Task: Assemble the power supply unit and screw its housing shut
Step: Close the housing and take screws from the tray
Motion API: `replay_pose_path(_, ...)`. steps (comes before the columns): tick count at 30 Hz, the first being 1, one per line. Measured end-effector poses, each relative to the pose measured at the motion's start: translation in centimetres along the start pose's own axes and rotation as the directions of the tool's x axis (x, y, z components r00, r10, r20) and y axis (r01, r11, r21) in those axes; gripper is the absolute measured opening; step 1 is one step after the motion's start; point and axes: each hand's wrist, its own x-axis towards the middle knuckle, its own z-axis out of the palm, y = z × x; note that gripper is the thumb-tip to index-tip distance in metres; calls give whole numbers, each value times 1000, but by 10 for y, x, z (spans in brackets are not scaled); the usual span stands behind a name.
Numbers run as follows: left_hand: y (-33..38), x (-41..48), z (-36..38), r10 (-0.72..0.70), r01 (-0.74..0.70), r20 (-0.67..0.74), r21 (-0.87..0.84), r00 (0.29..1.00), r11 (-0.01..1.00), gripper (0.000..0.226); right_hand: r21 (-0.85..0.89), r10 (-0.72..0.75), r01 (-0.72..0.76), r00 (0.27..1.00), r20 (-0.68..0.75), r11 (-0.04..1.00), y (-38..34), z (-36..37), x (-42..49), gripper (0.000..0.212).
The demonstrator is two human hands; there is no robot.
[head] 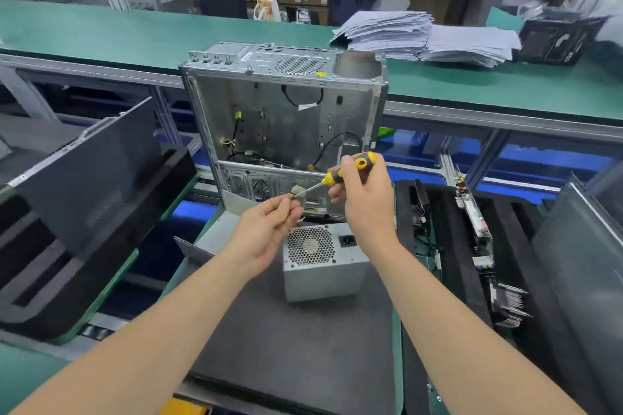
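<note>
A: Which step?
B: Loading a screw, I judge. The right grip point(364, 199) is wrapped round the screwdriver point(332, 177). The left grip point(266, 229) pinches what looks like a screw point(293, 196) at its tip.
A: The PSU point(323, 263)?
B: On the worktop point(286, 347), just before the open case point(286, 111), untouched.
A: Next?
B: Seat the screw squarely, then find a housing hole.

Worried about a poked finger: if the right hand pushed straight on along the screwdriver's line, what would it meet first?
Most likely the left hand, whose fingertips pinch a small part at the tip of the screwdriver that the right hand grips; depth is uncertain.
</note>
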Motion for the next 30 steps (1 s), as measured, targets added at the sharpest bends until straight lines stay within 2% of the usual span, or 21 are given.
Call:
replay_pose_path(4,6,14,-18,-64,66,52,-35,997,997,17,-48,-6,6,1000,-14,999,4,16,-1,17)
replay_pose_path(12,11,31,-32,-137,135,140,20,981,991,15,-125,-6,3,1000,-29,992,8,31,-2,15)
replay_pose_path(16,8,34,-39,-56,-1,213,257,975,966,12,-158,-29,38,998,60,987,9,30,-1,15)
replay_pose_path(19,3,34,-43,32,-144,255,431,966,891,12,-102,3,-4,1000,-10,995,6,30,-3,27)
replay_pose_path(24,4,33,-44,143,-257,240,554,960,792,18,-71,26,-22,998,49,997,2,25,-2,30)
replay_pose_path(28,10,28,-43,178,-365,333,666,926,651,29,-129,11,2,995,98,992,-1,21,0,29)
replay_pose_path(30,12,26,-41,182,-380,346,681,920,625,28,-134,12,1,995,101,991,-2,21,2,28)
